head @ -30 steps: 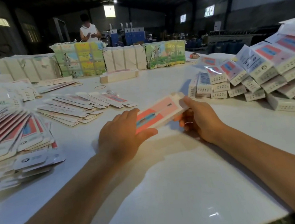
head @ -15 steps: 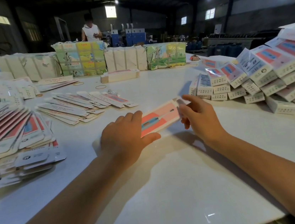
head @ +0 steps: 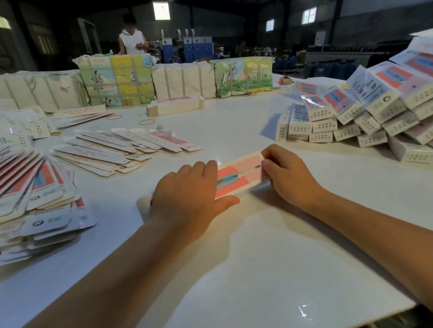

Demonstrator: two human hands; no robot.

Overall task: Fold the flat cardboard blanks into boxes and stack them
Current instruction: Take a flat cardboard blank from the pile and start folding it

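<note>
A pink-and-blue printed carton [head: 238, 174] lies on the white counter [head: 251, 282], held at both ends: the left hand [head: 186, 194] lies over its near-left end with fingers curled around it, and the right hand [head: 287, 174] pinches its far-right end. The stack of folded boxes [head: 383, 113] rises right of the carton, the fanned flat blanks [head: 123, 149] lie to its left.
</note>
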